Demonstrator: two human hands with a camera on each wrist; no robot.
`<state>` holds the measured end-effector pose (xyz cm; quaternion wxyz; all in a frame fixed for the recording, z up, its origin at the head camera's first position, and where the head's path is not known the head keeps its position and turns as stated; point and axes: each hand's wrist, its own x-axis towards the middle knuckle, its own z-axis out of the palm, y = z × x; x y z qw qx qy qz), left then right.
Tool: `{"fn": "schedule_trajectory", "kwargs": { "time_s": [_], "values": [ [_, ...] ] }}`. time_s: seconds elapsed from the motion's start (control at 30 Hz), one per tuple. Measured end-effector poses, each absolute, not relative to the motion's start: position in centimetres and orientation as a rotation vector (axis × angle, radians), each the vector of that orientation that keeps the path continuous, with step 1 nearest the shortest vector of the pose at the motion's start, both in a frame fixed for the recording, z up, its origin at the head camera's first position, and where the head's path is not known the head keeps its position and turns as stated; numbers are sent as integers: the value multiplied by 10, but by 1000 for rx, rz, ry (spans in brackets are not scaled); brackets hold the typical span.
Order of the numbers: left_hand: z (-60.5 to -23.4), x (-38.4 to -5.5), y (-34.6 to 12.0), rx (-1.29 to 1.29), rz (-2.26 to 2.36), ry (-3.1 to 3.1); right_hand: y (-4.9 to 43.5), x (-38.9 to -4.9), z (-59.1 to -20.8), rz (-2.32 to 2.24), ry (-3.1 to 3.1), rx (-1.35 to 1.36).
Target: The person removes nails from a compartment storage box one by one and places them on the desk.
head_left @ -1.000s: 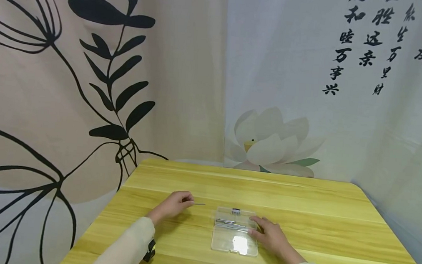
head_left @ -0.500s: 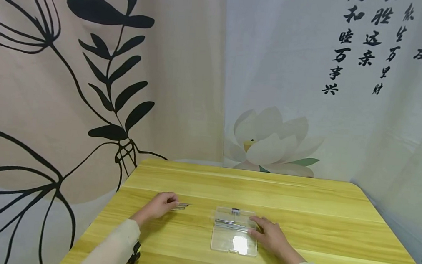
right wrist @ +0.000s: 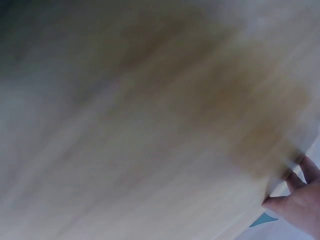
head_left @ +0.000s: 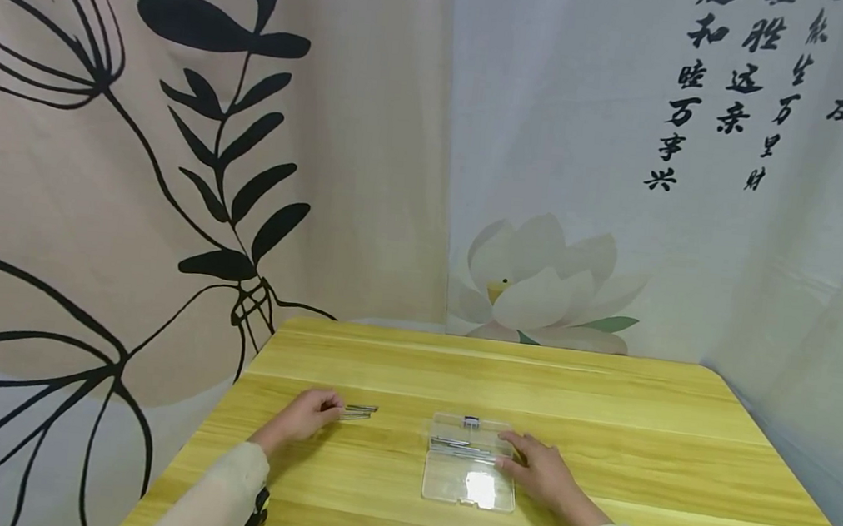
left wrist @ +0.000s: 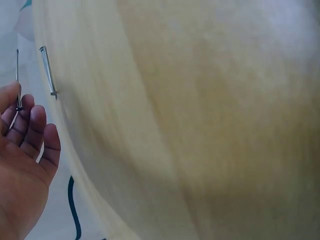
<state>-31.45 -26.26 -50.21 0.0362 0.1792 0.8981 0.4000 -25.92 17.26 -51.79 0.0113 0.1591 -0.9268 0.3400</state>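
In the head view, my left hand [head_left: 314, 414] is over the left part of the table, right beside several thin metal nails [head_left: 360, 409]. The left wrist view shows a single nail [left wrist: 18, 75] pinched between thumb and fingers, its head near the fingertips. Other nails [left wrist: 49, 74] lie on the table just past the hand. A clear plastic box [head_left: 439, 486] lies opened flat at the middle, with more nails [head_left: 451, 442] in its back half. My right hand [head_left: 539, 467] rests on the box's right edge, thumb and fingers spread; the right wrist view shows its fingertips [right wrist: 288, 175] there.
The wood-grain table [head_left: 646, 450] has rounded far corners. Behind it hangs a printed cloth [head_left: 370, 167] with plants, a lotus and black writing. A black device [head_left: 257, 512] is strapped at my left wrist.
My left hand has moved left and slightly toward me, away from the box, and nails now show beside its fingertips. The right hand and the box have stayed where they were.
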Motion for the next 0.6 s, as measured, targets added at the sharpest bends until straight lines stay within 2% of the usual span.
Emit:
{"fn": "schedule_trajectory", "kwargs": {
  "time_s": [0.6],
  "values": [
    [-512, -312, -258, 517, 1167, 2826, 173, -259, -519, 1062, -2886, 496]
  ]
}}
